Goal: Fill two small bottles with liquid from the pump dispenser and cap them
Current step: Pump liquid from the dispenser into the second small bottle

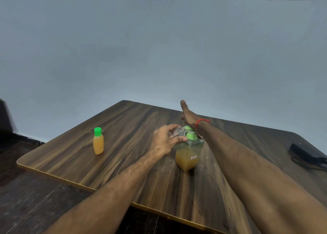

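Pale blue-grey wall (159,48) is filling the upper half of the view, and below it a dark wood-grain table (109,156) is sitting at an angle, one rounded corner pointing toward 8 o'clock. Near the table's middle, the pump dispenser (188,154) is standing upright, holding orange-yellow liquid in roughly its lower half, its green pump head (191,135) on top. The left hand (165,142) is reaching in from 7 o'clock and gripping a small clear bottle (176,133), fingers curled round it, tilting it on its side with the mouth right at the pump head. The right hand (188,116) is coming in from 4 o'clock; its thumb is sticking up and the heel of the hand seems to be lying over the pump head, but its fingers are hidden behind the hand, so how they are lying cannot be told. A red thread (200,123) is circling that wrist. Well apart at 9 o'clock from the dispenser, a filled bottle (98,142) with a green cap is standing upright. A black object (306,153) is lying at the table's 3 o'clock edge.
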